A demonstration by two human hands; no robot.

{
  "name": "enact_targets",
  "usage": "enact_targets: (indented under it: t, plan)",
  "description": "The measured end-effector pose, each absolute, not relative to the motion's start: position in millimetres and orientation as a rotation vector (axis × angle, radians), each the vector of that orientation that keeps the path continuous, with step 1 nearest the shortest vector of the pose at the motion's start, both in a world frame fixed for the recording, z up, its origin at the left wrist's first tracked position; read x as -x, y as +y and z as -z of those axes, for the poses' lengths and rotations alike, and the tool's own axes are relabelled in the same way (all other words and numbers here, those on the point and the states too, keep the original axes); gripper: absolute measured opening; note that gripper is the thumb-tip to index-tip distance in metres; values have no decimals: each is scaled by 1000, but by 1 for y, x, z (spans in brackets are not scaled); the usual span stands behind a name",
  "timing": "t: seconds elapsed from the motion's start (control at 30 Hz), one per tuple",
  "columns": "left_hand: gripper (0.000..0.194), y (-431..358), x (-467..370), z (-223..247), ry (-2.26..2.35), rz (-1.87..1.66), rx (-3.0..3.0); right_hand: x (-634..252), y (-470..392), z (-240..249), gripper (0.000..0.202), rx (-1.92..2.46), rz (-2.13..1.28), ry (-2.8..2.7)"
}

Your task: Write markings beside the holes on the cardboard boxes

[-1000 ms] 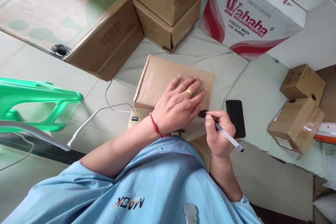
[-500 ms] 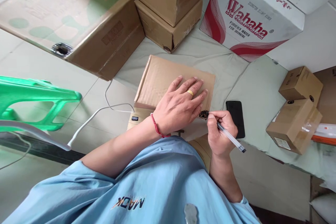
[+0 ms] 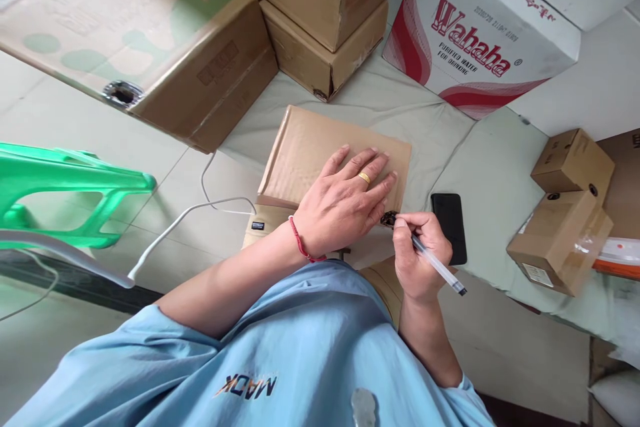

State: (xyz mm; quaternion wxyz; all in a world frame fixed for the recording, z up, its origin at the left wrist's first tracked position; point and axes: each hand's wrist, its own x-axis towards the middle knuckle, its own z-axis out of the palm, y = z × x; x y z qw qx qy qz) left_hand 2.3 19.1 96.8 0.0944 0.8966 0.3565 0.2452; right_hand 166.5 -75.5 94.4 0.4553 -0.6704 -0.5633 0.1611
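A brown cardboard box (image 3: 310,137) lies on the cloth-covered table before me. My left hand (image 3: 345,200) rests flat on its top with the fingers spread; a gold ring and a red bracelet are on it. My right hand (image 3: 420,253) grips a pen (image 3: 437,263) with a clear barrel and dark ends. The pen's tip end is at a blackened patch (image 3: 389,219) on the box's near right corner, close to my left little finger; the tip itself is hidden. A black phone (image 3: 449,227) lies just right of my right hand.
Larger cardboard boxes (image 3: 215,73) stand at the back left, and a white and red Wahaha carton (image 3: 475,40) at the back right. Small brown boxes (image 3: 557,233) sit at the right. A green plastic stool (image 3: 110,180) and a white cable (image 3: 170,230) are at the left.
My right hand and the pen have shifted very slightly left at the box's corner. My left hand stays on the box; the whole view has moved a little.
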Motion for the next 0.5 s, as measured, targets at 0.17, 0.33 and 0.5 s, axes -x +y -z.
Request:
enact_targets:
  t: [0.17, 0.33, 0.5]
  plan:
    - [38, 19, -2, -97, 1070, -723, -2687, -166, -77, -94, 11, 1697, -320, -1336]
    - [38, 19, -2, -97, 1060, -718, -2670, -163, -77, -96, 15, 1718, -348, -1372]
    - [39, 19, -2, -97, 1058, -725, -2667, -162, -78, -96, 16, 1730, -333, -1345]
